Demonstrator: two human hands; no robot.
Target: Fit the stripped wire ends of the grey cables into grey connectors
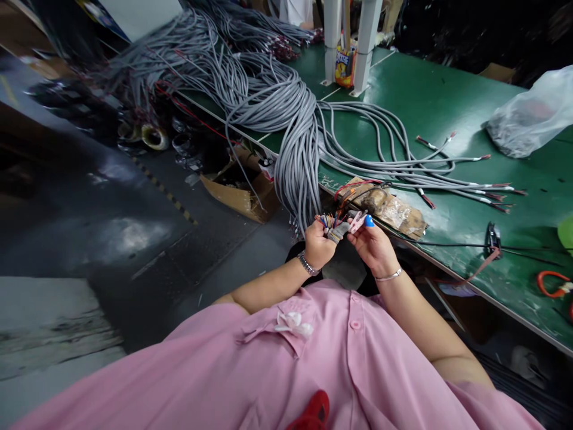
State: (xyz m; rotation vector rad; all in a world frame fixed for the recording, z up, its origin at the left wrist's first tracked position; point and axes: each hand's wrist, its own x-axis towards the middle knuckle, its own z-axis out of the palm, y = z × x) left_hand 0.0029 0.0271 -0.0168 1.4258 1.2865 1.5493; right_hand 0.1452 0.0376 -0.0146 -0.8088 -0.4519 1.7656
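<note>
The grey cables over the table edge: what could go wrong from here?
The grey cables hang in a thick bundle over the edge of the green table; their weight might drag more down. The thin coloured wires in the left hand are bunched together, so some could bend. The brown taped piece lies near the right hand, which might knock it.

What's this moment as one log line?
left hand: gripping grey cable ends, multicoloured wires; right hand: beside them; long grey cables: over green tabletop edge

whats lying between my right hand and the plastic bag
In the head view, a piece of cardboard, then grey cables, lie between your right hand and the plastic bag on the green table.
</note>
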